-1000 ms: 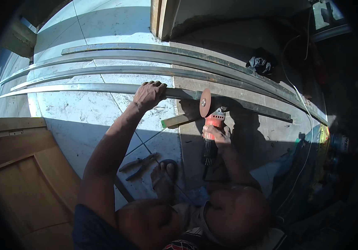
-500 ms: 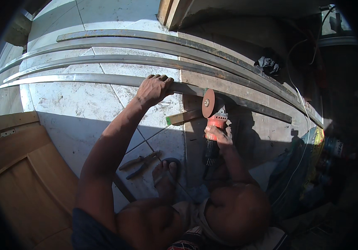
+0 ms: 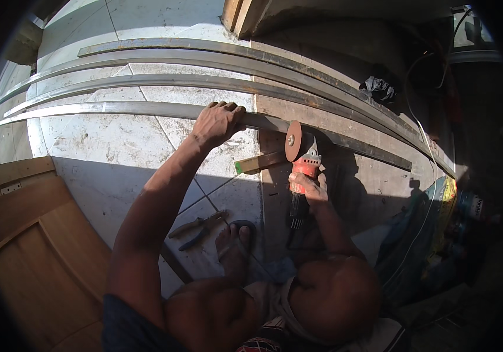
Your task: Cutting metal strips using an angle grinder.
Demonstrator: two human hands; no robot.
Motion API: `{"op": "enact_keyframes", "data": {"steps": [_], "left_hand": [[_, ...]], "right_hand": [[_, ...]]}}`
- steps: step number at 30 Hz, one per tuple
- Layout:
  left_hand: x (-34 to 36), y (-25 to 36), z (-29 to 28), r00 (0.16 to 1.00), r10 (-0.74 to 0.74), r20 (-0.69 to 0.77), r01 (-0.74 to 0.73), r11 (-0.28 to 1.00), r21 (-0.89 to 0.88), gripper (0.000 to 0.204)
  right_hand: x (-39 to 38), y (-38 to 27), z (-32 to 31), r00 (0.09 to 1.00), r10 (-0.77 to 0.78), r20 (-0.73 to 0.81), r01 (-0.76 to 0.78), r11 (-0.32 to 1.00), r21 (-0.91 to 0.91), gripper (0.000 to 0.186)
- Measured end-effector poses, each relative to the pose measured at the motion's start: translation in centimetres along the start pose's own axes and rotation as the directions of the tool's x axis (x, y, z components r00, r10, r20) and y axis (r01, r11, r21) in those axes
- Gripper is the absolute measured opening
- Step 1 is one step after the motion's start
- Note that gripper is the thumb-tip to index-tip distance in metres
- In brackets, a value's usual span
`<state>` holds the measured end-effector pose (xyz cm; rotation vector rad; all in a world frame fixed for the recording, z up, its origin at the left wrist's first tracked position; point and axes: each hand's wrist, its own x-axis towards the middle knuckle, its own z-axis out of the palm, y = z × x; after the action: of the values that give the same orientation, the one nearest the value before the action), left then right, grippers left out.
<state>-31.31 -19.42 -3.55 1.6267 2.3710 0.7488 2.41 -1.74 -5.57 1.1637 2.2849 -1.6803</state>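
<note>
My left hand (image 3: 218, 124) is closed over the nearest long metal bar (image 3: 152, 108), fingers wrapped across its far edge. In my right hand (image 3: 312, 186) is a red and black angle grinder (image 3: 303, 176), gripped round its body. The grinder's reddish-brown disc (image 3: 293, 141) stands upright at the near edge of that bar, right of my left hand. Whether the disc touches the metal or spins I cannot tell. A short piece with a green end (image 3: 251, 163) lies beneath the bar, left of the grinder.
Several more metal bars (image 3: 199, 81) run across the tiles beyond. Pliers (image 3: 199, 227) lie by my foot. A wooden panel (image 3: 46, 234) is at the left. A pale cable (image 3: 420, 217) hangs at the right, near a yellow bag (image 3: 446, 214). A crumpled dark bag (image 3: 379, 88) sits beyond the bars.
The grinder has shifted very slightly right and its disc a little downward against the view. My left hand keeps its hold on the bar.
</note>
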Motion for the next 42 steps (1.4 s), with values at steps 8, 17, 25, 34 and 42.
{"op": "enact_keyframes", "data": {"steps": [8, 17, 25, 34, 42], "left_hand": [[0.0, -0.2, 0.1, 1.0, -0.001, -0.012, 0.001, 1.0, 0.006, 0.032], [-0.1, -0.2, 0.2, 1.0, -0.009, -0.017, 0.008, 1.0, -0.007, 0.032], [-0.1, -0.2, 0.2, 1.0, -0.023, -0.002, 0.022, 1.0, -0.013, 0.032], [-0.1, -0.2, 0.3, 1.0, -0.023, -0.006, 0.023, 1.0, -0.017, 0.031], [-0.1, -0.1, 0.3, 1.0, -0.009, -0.028, 0.009, 1.0, -0.009, 0.03]], "right_hand": [[-1.3, -3.5, -0.2, 0.973, 0.213, -0.084, -0.156, 0.886, 0.436, 0.033], [-1.1, -5.5, 0.6, 0.977, -0.128, -0.169, 0.161, 0.967, 0.198, 0.044], [-1.3, -7.6, 1.0, 0.964, 0.253, -0.079, -0.182, 0.85, 0.494, 0.055], [-1.0, -6.4, 1.0, 0.952, 0.28, -0.126, -0.207, 0.887, 0.413, 0.058], [-0.4, -4.0, 0.3, 0.988, 0.153, -0.036, -0.137, 0.952, 0.274, 0.039]]}}
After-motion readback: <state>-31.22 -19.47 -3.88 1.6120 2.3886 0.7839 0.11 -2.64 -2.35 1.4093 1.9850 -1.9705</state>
